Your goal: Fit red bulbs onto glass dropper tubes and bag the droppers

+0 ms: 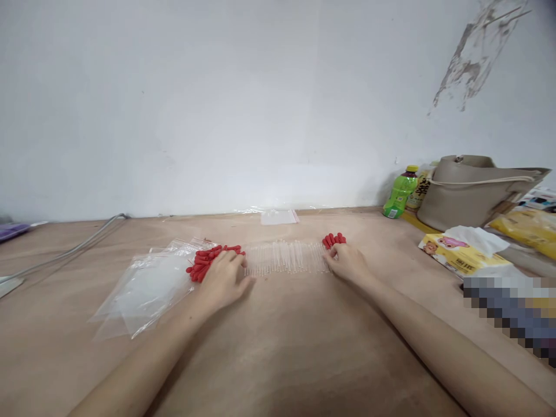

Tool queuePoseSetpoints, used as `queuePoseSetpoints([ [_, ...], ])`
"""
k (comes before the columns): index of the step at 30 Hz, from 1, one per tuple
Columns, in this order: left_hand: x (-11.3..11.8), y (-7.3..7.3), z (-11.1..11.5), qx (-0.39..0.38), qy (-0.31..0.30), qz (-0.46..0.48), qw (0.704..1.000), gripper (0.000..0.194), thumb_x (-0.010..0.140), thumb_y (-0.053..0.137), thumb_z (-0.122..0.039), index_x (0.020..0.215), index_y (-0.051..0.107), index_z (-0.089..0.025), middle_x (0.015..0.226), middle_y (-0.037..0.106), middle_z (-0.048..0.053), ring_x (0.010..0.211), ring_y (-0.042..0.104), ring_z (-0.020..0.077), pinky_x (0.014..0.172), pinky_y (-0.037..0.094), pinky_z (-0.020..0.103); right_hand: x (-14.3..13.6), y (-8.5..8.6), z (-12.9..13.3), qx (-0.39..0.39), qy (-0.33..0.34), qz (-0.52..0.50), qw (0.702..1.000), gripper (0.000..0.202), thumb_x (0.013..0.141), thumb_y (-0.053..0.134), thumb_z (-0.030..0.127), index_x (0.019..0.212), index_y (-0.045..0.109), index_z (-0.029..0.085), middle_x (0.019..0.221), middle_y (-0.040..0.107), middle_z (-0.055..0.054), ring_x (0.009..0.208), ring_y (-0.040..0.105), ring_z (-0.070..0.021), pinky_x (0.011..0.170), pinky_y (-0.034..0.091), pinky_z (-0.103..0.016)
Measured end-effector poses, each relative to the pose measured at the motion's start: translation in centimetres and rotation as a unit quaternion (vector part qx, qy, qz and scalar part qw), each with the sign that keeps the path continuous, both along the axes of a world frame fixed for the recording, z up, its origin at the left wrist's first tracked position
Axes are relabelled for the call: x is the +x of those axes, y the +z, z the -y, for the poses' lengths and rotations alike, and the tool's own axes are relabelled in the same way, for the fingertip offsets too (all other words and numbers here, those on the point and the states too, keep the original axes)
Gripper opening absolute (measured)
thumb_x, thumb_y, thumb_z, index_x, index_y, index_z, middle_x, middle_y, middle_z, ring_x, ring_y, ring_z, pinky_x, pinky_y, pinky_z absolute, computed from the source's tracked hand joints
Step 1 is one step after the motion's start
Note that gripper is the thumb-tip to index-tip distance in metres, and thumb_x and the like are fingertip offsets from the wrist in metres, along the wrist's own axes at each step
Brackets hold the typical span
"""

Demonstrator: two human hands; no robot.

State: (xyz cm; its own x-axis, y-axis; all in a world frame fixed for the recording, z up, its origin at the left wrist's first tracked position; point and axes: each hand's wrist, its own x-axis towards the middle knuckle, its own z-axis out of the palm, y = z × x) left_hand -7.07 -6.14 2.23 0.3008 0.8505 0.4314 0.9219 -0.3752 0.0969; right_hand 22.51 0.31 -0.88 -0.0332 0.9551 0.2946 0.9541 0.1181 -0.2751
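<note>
A pile of small red elongated pieces (201, 266), rounded at the ends, lies on the brown tabletop. My left hand (223, 278) rests over its right side, thumb apart from the fingers and nothing visibly gripped. Between my hands stretches a row of thin clear strips (286, 256) with small pale ends, laid side by side. At the row's right end, my right hand (347, 263) has its fingers closed together; what they hold, if anything, is hidden. A smaller bunch of red pieces (334, 239) sits just beyond those fingers. Clear zip bags (143, 289) overlap left of the large pile.
A flat zip bag (279, 217) lies near the wall. On the right stand a green bottle (400, 194), a taupe bag (460, 194) and a yellow tissue pack (463, 255). A grey cable (82, 249) crosses the left side. Part of the right edge is pixelated.
</note>
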Motion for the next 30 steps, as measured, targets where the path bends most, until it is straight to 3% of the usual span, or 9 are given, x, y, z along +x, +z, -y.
queuePoseSetpoints([
  [3,-1.6,2.0,-0.3,-0.067,0.049,-0.053,0.995,0.02,0.069,0.055,-0.036,0.06,0.055,-0.018,0.073,0.055,0.007,0.076,0.053,0.0251,0.065,0.041,0.034,-0.2,-0.3,-0.1,-0.025,0.009,0.019,0.999,0.028,0.077,0.044,0.031,0.057,0.057,0.017,0.062,0.058,-0.008,0.064,0.055,-0.0199,0.052,0.032,-0.026],
  [7,-2.5,3.2,-0.3,-0.153,0.038,-0.078,0.984,0.02,0.064,0.059,-0.038,0.058,0.057,-0.019,0.07,0.057,0.005,0.074,0.054,0.0249,0.061,0.04,0.031,-0.3,-0.5,-0.3,-0.05,0.004,0.032,0.998,0.028,0.076,0.042,0.029,0.054,0.056,0.017,0.062,0.059,-0.008,0.061,0.055,-0.0194,0.052,0.032,-0.026],
  [11,-2.5,2.7,-0.7,-0.12,0.06,-0.094,0.986,0.014,0.064,0.058,-0.033,0.064,0.058,-0.019,0.075,0.057,0.006,0.074,0.053,0.0247,0.062,0.039,0.032,-0.5,-0.4,-0.3,-0.056,-0.006,0.034,0.998,0.029,0.075,0.041,0.027,0.053,0.056,0.017,0.062,0.06,-0.008,0.061,0.056,-0.0198,0.054,0.033,-0.028],
  [15,-2.7,1.5,-1.2,-0.083,0.076,-0.115,0.987,0.019,0.064,0.059,-0.038,0.067,0.057,-0.019,0.081,0.056,0.009,0.082,0.052,0.0283,0.067,0.039,0.036,-0.7,-0.4,-0.3,-0.047,-0.014,0.039,0.998,0.026,0.074,0.042,0.025,0.054,0.057,0.016,0.064,0.061,-0.01,0.065,0.057,-0.0223,0.061,0.035,-0.032],
  [21,-3.4,0.7,-1.7,-0.099,0.053,-0.081,0.99,0.021,0.062,0.062,-0.037,0.072,0.058,-0.019,0.081,0.056,0.008,0.08,0.052,0.0275,0.063,0.04,0.033,-0.9,-0.9,-0.3,-0.022,-0.011,0.032,0.999,0.027,0.077,0.039,0.025,0.057,0.057,0.018,0.07,0.062,-0.009,0.068,0.056,-0.0211,0.064,0.034,-0.032],
  [27,-4.1,1.1,-2.3,-0.135,0.015,-0.045,0.99,0.013,0.059,0.064,-0.03,0.068,0.063,-0.021,0.075,0.06,0.006,0.072,0.056,0.0255,0.059,0.04,0.031,-1.8,-1.1,0.6,0.105,0.005,0.014,0.994,0.022,0.079,0.038,0.028,0.071,0.055,0.016,0.074,0.06,-0.006,0.075,0.053,-0.0196,0.076,0.029,-0.034],
  [30,-4.6,1.2,-2.4,-0.14,-0.01,-0.03,0.99,0.008,0.063,0.059,-0.027,0.065,0.065,-0.023,0.071,0.061,0.004,0.066,0.057,0.0234,0.055,0.039,0.029,-2.7,-1.0,1.9,0.154,0.044,0.043,0.986,0.02,0.081,0.037,0.026,0.075,0.052,0.015,0.077,0.059,-0.007,0.077,0.052,-0.0198,0.078,0.027,-0.034],
])
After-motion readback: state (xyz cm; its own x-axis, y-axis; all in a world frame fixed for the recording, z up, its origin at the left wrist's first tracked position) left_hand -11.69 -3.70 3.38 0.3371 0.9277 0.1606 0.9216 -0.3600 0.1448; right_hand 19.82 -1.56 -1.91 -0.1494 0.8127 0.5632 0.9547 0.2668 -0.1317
